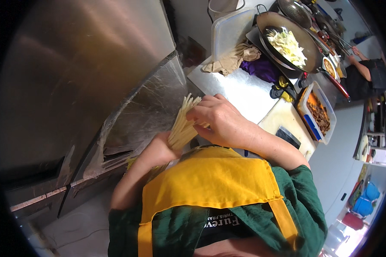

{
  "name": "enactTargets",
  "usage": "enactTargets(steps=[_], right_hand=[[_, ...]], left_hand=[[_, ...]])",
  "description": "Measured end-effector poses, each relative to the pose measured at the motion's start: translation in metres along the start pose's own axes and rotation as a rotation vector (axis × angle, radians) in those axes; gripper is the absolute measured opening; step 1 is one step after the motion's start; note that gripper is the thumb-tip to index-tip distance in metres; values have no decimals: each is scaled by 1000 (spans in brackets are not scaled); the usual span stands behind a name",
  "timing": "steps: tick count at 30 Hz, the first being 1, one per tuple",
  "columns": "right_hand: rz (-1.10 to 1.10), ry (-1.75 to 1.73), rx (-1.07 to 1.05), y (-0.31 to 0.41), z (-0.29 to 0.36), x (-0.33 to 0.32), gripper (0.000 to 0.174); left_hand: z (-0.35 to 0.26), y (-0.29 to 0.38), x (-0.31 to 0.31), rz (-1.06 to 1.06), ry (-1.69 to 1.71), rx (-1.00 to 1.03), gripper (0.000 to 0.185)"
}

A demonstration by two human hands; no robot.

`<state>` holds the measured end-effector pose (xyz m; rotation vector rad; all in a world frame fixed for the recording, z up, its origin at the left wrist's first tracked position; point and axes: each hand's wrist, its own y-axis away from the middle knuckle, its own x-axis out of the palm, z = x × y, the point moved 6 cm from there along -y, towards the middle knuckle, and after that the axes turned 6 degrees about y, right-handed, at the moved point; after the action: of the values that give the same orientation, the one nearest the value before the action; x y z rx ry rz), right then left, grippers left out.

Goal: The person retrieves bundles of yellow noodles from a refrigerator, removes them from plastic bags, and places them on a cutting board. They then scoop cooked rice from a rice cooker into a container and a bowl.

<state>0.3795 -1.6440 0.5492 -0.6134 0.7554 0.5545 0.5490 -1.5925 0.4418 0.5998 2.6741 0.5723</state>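
Note:
A bundle of long, thin, pale yellow stalks is held in front of my yellow apron, its cut-looking ends pointing up and away from me. My left hand is wrapped around its lower part. Yellowish strands trail behind the left wrist, mostly hidden by the forearm. From the right, my right hand reaches over the upper part, with thumb and curled fingers gripping some of the stalks. The fingertips partly cover the point of contact.
A steel refrigerator rises on the left, its door open. Beyond the steel counter, a wok holds chopped cabbage. At right, a cleaver lies on a white cutting board beside a tub of sliced meat. Another person stands far right.

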Motion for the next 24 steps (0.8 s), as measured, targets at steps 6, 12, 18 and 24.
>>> enactTargets(steps=[6, 12, 18, 24], right_hand=[[118, -172, -9, 11, -17, 5, 15], [14, -251, 383, 35, -61, -39, 6], [54, -398, 382, 40, -52, 10, 15], [-11, -367, 358, 38, -45, 27, 16]], left_hand=[[2, -6, 10, 74, 51, 43, 34], [11, 7, 4, 86, 213, -154, 31], [5, 7, 8, 89, 366, -140, 23], [4, 2, 13, 115, 363, -143, 31]])
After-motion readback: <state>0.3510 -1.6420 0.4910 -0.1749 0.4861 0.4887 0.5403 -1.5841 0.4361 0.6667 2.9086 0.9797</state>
